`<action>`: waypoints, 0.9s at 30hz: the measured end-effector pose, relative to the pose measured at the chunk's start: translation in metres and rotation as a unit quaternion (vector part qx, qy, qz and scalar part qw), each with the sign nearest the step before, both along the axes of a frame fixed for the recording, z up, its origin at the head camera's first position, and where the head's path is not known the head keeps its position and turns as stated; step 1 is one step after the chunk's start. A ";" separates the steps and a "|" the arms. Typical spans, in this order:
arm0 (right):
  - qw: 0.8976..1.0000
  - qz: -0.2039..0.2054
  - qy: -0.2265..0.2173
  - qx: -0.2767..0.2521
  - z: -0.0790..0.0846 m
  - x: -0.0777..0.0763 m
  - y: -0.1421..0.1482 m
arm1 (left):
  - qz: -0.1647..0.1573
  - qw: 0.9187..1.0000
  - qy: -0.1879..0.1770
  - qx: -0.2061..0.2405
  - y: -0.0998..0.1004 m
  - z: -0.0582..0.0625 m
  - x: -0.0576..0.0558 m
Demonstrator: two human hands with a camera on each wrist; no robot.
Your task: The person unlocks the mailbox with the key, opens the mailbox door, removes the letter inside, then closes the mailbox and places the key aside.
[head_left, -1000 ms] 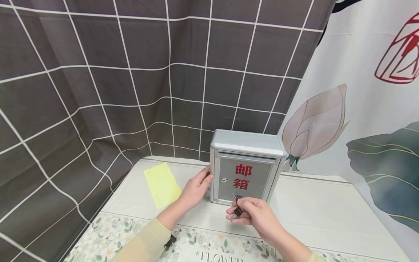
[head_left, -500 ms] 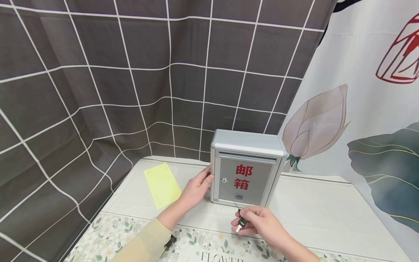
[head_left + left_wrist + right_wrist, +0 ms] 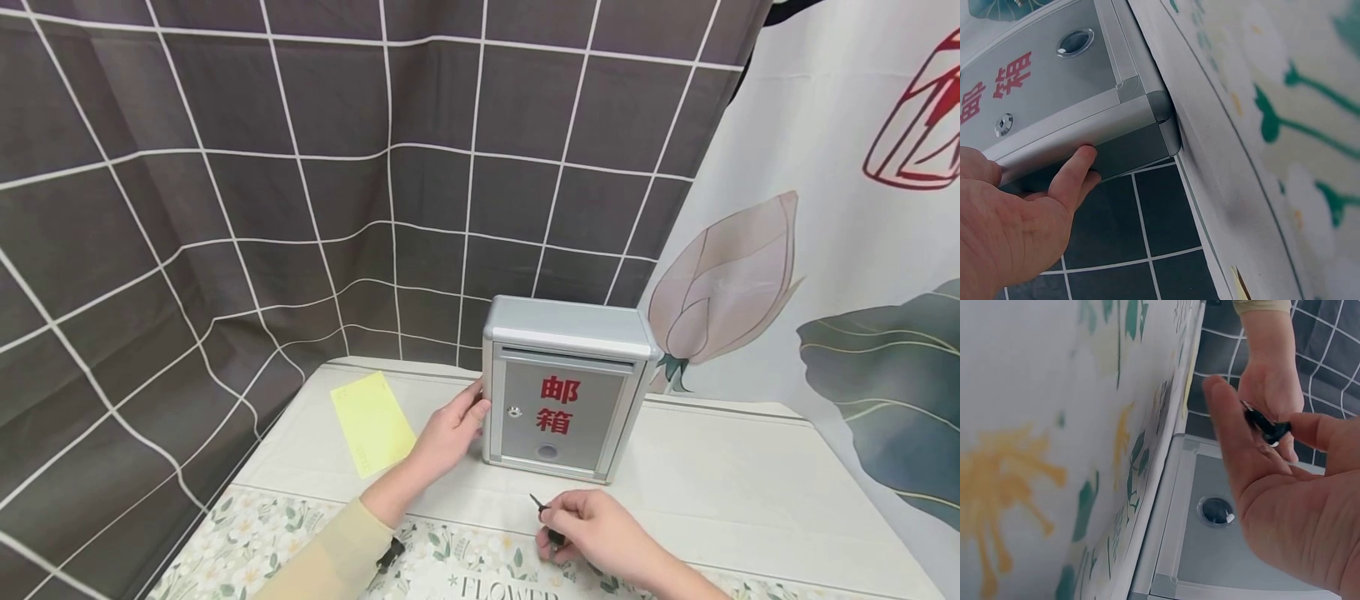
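Note:
A silver-grey metal mailbox (image 3: 570, 319) with red characters stands upright on the table. Its door carries a small round lock (image 3: 513, 412) on the left and a slot (image 3: 566, 359) runs under the top. My left hand (image 3: 445, 437) rests against the mailbox's left side; in the left wrist view its fingers (image 3: 1075, 172) lie along the side wall. In front of the mailbox's lower edge, my right hand (image 3: 600, 533) pinches black-headed keys (image 3: 553, 534) between thumb and fingers. One thin metal blade points up and left toward the door. In the right wrist view the keys (image 3: 1266, 427) are partly hidden by the fingers.
A yellow paper sheet (image 3: 371, 423) lies on the table left of the mailbox. The white tablecloth (image 3: 712, 475) has a floral front part with lettering. A dark checked curtain (image 3: 427, 192) hangs behind, and a pale printed curtain (image 3: 817, 250) hangs at the right.
My right hand has moved down and away from the mailbox door with the keys, turning them in its fingers. My left hand and the mailbox have stayed put.

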State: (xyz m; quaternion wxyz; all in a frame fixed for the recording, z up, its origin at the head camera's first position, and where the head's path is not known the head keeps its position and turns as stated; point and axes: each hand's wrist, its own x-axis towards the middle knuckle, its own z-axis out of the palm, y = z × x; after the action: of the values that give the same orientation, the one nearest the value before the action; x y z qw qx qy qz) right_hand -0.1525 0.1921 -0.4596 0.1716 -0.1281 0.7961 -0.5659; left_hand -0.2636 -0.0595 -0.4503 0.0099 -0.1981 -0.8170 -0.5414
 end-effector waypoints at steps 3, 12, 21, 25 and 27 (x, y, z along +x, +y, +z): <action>0.999 0.008 0.012 0.038 0.000 0.002 -0.002 | 0.003 1.000 -0.001 -0.002 -0.001 0.000 0.000; 0.988 0.018 0.061 0.142 0.002 0.006 -0.005 | 0.006 1.000 -0.003 -0.005 -0.001 0.000 -0.001; 0.979 0.018 0.087 0.181 0.003 0.009 -0.004 | 0.001 1.000 -0.004 0.002 -0.001 0.001 0.000; 0.982 0.024 0.078 0.171 0.003 0.010 -0.003 | 0.000 1.000 -0.005 0.003 -0.001 0.001 0.000; 0.981 0.026 0.082 0.173 0.003 0.011 -0.003 | 0.000 1.000 -0.006 0.003 -0.001 0.001 0.000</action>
State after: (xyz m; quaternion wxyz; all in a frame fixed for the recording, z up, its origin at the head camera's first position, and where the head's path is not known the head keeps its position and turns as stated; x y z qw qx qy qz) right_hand -0.1420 0.1895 -0.4569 0.1396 -0.1634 0.8896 -0.4029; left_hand -0.2640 -0.0606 -0.4493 0.0061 -0.1949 -0.8153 -0.5452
